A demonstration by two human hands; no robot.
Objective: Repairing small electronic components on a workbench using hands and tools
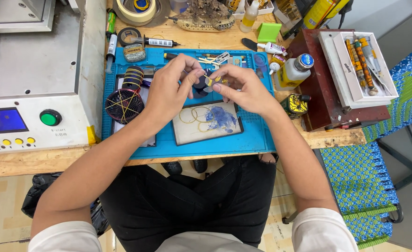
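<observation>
Wooden tabletop (38,161), blue mat (252,140) on top; both hands above mat's middle; left hand (171,91) and right hand (243,88) pinching one small dark part (210,81) with yellow bits between fingertips; tray (182,135) with blue smear just below; wire basket (124,105) left; white machine (33,70) far left.

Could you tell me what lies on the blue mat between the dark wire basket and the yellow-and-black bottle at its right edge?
In the head view, a stained white tile lies between wire basket and bottle.
</observation>
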